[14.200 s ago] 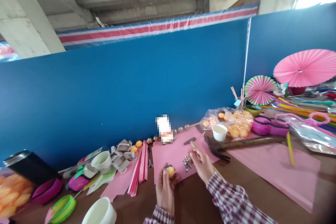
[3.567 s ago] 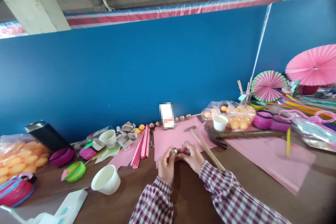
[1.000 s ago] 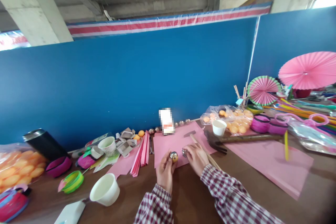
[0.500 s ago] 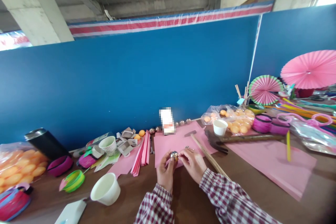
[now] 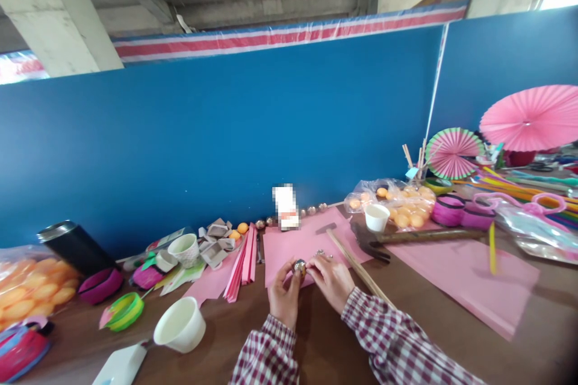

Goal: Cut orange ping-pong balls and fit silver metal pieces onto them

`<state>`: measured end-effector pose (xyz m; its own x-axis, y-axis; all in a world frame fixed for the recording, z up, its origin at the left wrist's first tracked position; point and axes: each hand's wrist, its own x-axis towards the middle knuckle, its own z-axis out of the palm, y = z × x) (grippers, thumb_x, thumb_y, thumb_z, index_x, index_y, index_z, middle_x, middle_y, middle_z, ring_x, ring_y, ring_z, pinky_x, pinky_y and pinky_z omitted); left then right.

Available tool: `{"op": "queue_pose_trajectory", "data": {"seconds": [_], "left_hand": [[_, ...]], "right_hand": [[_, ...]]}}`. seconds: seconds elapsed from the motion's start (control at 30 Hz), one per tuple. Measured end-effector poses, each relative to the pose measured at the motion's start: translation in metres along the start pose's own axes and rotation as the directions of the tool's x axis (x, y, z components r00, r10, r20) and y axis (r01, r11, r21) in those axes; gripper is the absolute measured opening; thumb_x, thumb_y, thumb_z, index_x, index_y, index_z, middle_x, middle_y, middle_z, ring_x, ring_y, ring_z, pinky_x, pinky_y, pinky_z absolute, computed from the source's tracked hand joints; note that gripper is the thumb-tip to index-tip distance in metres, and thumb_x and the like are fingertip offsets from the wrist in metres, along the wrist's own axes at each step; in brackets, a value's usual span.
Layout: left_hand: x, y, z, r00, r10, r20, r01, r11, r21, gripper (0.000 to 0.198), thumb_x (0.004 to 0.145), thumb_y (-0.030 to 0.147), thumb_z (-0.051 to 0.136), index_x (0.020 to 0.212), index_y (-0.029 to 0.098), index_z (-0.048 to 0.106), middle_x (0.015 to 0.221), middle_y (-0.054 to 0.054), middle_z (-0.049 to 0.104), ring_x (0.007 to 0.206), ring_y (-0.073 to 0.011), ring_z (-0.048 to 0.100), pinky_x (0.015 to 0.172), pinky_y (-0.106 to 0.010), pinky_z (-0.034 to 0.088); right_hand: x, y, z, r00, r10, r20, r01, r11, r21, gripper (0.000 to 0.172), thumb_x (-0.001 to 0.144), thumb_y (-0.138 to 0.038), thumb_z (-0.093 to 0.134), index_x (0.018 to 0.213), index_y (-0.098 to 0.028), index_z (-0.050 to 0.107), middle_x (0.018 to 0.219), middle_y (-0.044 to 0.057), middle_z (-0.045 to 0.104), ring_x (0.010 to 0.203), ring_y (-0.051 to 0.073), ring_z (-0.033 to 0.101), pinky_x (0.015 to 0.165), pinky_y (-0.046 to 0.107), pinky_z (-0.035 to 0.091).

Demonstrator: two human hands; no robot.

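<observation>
My left hand [image 5: 284, 295] pinches a small ball [image 5: 299, 266], orange with shiny silver studs over it, just above the near edge of a pink paper sheet [image 5: 298, 242]. My right hand [image 5: 332, 280] is closed, its fingertips pressed against the ball's right side. A few loose silver studs [image 5: 321, 252] lie on the pink sheet just beyond my right fingers. A thin wooden stick [image 5: 359, 267] lies on the table, running away from my right wrist.
A hammer [image 5: 406, 237] lies right of the sheet, a small white cup [image 5: 377, 217] and a bag of orange balls [image 5: 401, 204] behind it. A white cup [image 5: 179, 325] and green-yellow roll [image 5: 121, 311] sit at left. Pink paper fans [image 5: 528, 117] stand at far right.
A second ago my right hand was apart from the ball, over the loose studs; it has come back and now presses on the ball. The left hand has kept hold of the ball.
</observation>
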<state>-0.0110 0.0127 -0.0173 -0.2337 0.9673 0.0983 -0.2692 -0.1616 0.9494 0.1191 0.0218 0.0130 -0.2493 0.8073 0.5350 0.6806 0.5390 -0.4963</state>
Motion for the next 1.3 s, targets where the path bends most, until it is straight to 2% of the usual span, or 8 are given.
{"op": "queue_pose_trajectory", "data": {"seconds": [0.17,0.4,0.6,0.83,0.93,1.13,1.3], "left_hand": [[0.0,-0.001,0.0,1.0,0.016,0.015,-0.016,0.999,0.043,0.042,0.063,0.033,0.065,0.101,0.016,0.058,0.106,-0.011,0.06,0.092,-0.021,0.059,0.082,-0.035,0.047],[-0.001,0.003,0.003,1.0,0.022,-0.017,-0.02,0.994,0.111,0.043,0.061,0.035,0.065,0.098,0.015,0.059,0.101,-0.011,0.062,0.089,-0.0217,0.06,0.078,-0.033,0.049],[0.0,0.0,0.002,0.999,0.036,0.007,-0.037,0.99,0.133,0.042,0.067,0.035,0.06,0.103,0.015,0.055,0.106,-0.012,0.058,0.093,-0.0215,0.058,0.08,-0.034,0.048],[0.003,-0.004,-0.001,0.998,0.068,0.0,-0.067,0.983,0.169,0.04,0.068,0.033,0.06,0.103,0.015,0.056,0.108,-0.012,0.058,0.097,-0.0221,0.056,0.084,-0.035,0.046],[0.003,-0.005,-0.001,0.997,0.071,-0.011,-0.069,0.984,0.163,0.039,0.067,0.033,0.06,0.102,0.015,0.057,0.108,-0.011,0.058,0.098,-0.0224,0.055,0.085,-0.035,0.045],[0.001,-0.001,0.002,0.998,0.048,-0.049,-0.04,0.988,0.147,0.038,0.065,0.034,0.062,0.098,0.014,0.059,0.105,-0.011,0.06,0.096,-0.0222,0.057,0.083,-0.034,0.046],[-0.001,0.001,0.001,0.995,0.095,-0.042,-0.085,0.976,0.2,0.038,0.066,0.033,0.061,0.099,0.015,0.059,0.106,-0.011,0.06,0.097,-0.0221,0.056,0.085,-0.035,0.044]], "right_hand": [[0.0,0.002,0.003,1.0,-0.028,0.011,0.029,0.997,-0.07,0.013,0.082,-0.021,0.042,0.078,-0.02,0.054,0.075,0.001,0.06,0.066,0.012,0.055,0.058,0.021,0.038],[0.001,0.003,0.009,0.997,-0.051,0.061,0.059,0.99,-0.125,0.013,0.083,-0.018,0.04,0.081,-0.018,0.052,0.074,0.004,0.06,0.064,0.015,0.056,0.056,0.025,0.039],[0.001,0.003,0.011,0.996,-0.039,0.079,0.042,0.998,-0.04,0.013,0.083,-0.016,0.036,0.084,-0.017,0.05,0.074,0.004,0.06,0.063,0.014,0.054,0.055,0.024,0.039],[-0.001,0.005,0.015,0.992,0.091,0.092,-0.103,0.984,0.143,0.012,0.083,-0.017,0.037,0.077,-0.019,0.047,0.067,0.0,0.057,0.06,0.012,0.054,0.055,0.022,0.038],[-0.001,0.005,0.016,0.99,0.116,0.078,-0.129,0.97,0.204,0.013,0.083,-0.018,0.036,0.075,-0.019,0.046,0.066,0.0,0.057,0.06,0.011,0.054,0.056,0.022,0.038],[-0.003,0.008,0.018,0.989,0.127,0.076,-0.139,0.974,0.182,0.013,0.084,-0.02,0.036,0.076,-0.019,0.046,0.066,0.0,0.059,0.06,0.012,0.055,0.055,0.022,0.038],[-0.005,0.009,0.02,0.995,0.076,0.058,-0.085,0.982,0.169,0.012,0.084,-0.021,0.036,0.081,-0.018,0.047,0.068,0.002,0.059,0.06,0.013,0.055,0.056,0.024,0.039]]}}
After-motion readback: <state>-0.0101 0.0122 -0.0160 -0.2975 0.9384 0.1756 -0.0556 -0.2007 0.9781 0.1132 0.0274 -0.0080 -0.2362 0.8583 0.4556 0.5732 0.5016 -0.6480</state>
